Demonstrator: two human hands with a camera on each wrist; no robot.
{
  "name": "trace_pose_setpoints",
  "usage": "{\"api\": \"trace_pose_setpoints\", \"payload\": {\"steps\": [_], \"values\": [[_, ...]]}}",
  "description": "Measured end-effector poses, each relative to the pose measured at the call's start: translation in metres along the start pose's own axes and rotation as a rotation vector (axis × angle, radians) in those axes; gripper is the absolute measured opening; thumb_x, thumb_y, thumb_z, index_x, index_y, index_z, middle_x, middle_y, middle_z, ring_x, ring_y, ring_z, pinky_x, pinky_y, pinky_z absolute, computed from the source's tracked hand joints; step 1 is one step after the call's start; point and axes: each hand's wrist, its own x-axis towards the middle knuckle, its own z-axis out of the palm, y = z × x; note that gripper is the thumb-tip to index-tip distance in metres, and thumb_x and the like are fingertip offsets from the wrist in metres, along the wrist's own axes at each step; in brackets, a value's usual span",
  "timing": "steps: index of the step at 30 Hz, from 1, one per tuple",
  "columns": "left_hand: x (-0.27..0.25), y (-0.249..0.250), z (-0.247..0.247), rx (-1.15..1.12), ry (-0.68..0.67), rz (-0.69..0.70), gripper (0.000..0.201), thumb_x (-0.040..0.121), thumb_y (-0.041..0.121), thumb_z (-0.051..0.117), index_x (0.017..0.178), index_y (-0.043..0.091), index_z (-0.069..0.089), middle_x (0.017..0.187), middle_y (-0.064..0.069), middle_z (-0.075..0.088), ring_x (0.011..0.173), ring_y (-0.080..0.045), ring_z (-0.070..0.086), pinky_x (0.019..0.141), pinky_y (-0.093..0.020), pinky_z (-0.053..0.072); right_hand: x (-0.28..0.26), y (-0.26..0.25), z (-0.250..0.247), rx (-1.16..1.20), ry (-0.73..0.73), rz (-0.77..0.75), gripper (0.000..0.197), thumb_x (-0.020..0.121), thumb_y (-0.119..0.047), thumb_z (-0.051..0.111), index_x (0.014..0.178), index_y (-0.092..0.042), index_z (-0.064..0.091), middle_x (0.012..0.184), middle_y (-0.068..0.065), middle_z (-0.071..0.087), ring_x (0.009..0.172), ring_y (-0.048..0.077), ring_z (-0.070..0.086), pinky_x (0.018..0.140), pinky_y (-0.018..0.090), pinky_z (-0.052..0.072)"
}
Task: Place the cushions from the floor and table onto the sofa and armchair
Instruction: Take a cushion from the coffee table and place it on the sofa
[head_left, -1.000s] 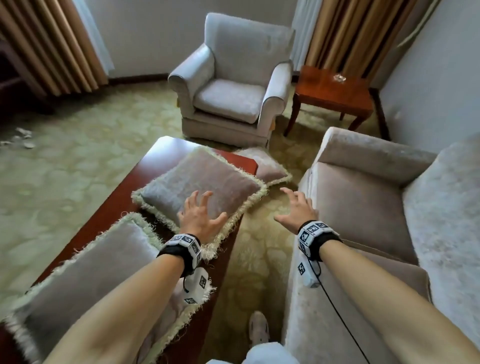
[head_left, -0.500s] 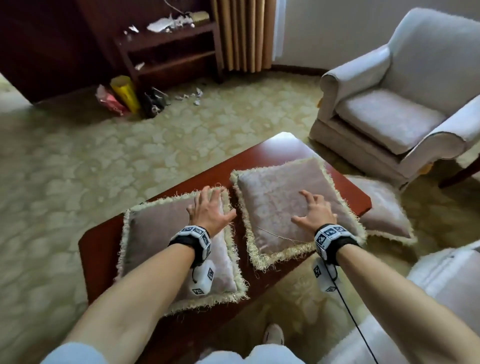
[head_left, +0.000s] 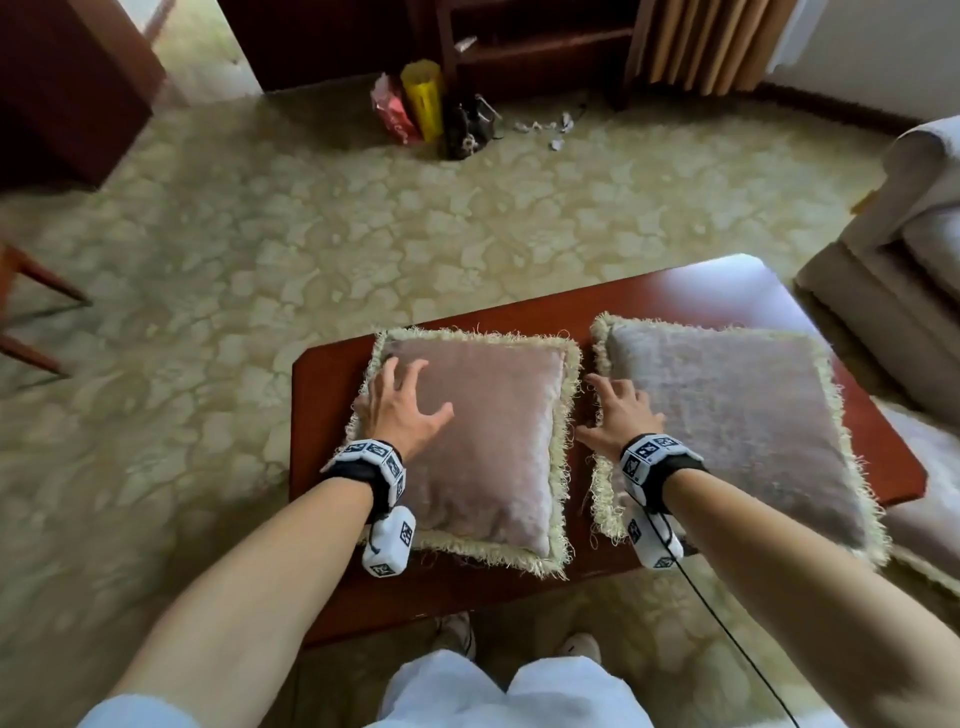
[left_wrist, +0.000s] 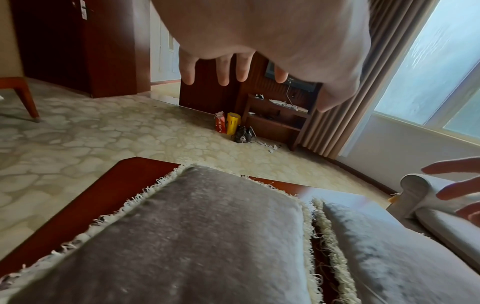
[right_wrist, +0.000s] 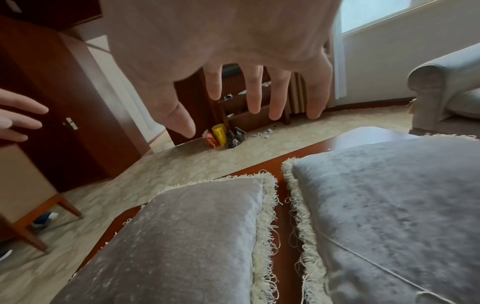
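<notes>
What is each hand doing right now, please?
Left hand: open, fingers spread above the left cushion, holding nothing.
Right hand: open, fingers spread above the right cushion, holding nothing.

Two fringed cushions on table (head_left: 332, 395): left cushion (head_left: 488, 441), right cushion (head_left: 737, 415). Third cushion (head_left: 930, 499) on floor. One armchair (head_left: 914, 228), two hands.

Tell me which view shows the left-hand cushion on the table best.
The head view: the left-hand cushion shows whole there, fringe on all sides, with the left hand over its far left corner. The left wrist view shows only its top, blurred and cut off; the right wrist view shows its right part and fringe.
</notes>
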Motion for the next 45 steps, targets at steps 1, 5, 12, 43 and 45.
{"api": "trace_pose_setpoints", "payload": {"steps": [1,5,12,43,45], "values": [[0.007,-0.013,0.000,0.015,0.000,0.006,0.068,0.077,0.059,0.063,0.137,0.037,0.039,0.155,-0.004,0.024,0.142,-0.024,0.022,0.109,-0.050,0.027,0.005,-0.010,0.005,-0.011,-0.012,-0.001,0.084,0.077,-0.044,0.067,0.147,-0.040,0.021,0.147,0.008,0.033,0.132,0.032,0.034,0.104,0.063,0.032],[0.039,-0.058,0.012,0.018,-0.031,-0.023,0.067,0.076,0.059,0.063,0.135,0.037,0.040,0.152,-0.002,0.027,0.140,-0.024,0.024,0.106,-0.049,0.029,0.027,-0.043,0.035,-0.036,-0.047,0.046,0.083,0.075,-0.044,0.066,0.146,-0.041,0.023,0.141,0.008,0.037,0.128,0.032,0.037,0.101,0.057,0.037],[0.092,-0.123,0.064,-0.133,-0.247,-0.091,0.070,0.076,0.064,0.061,0.136,0.035,0.041,0.154,-0.003,0.025,0.140,-0.025,0.029,0.111,-0.046,0.028,0.073,-0.076,0.120,0.158,-0.149,0.286,0.078,0.079,-0.037,0.068,0.146,-0.035,0.029,0.138,0.015,0.038,0.124,0.037,0.040,0.098,0.046,0.039],[0.195,-0.216,0.183,-0.128,-0.552,-0.551,0.142,0.054,0.071,0.079,0.153,0.025,-0.013,0.161,-0.018,-0.006,0.148,-0.036,0.002,0.118,-0.053,0.010,0.182,-0.071,0.230,0.594,-0.068,0.977,0.131,0.053,-0.064,0.084,0.151,-0.013,0.014,0.151,0.020,0.027,0.139,0.035,0.032,0.112,0.050,0.028],[0.198,-0.218,0.182,-0.196,-0.613,-0.579,0.145,0.056,0.067,0.081,0.152,0.025,-0.018,0.162,-0.015,-0.001,0.148,-0.034,0.009,0.119,-0.049,0.014,0.183,-0.069,0.232,0.660,-0.072,0.977,0.135,0.052,-0.062,0.086,0.153,-0.016,0.009,0.153,0.019,0.026,0.140,0.034,0.031,0.114,0.050,0.027]]}}
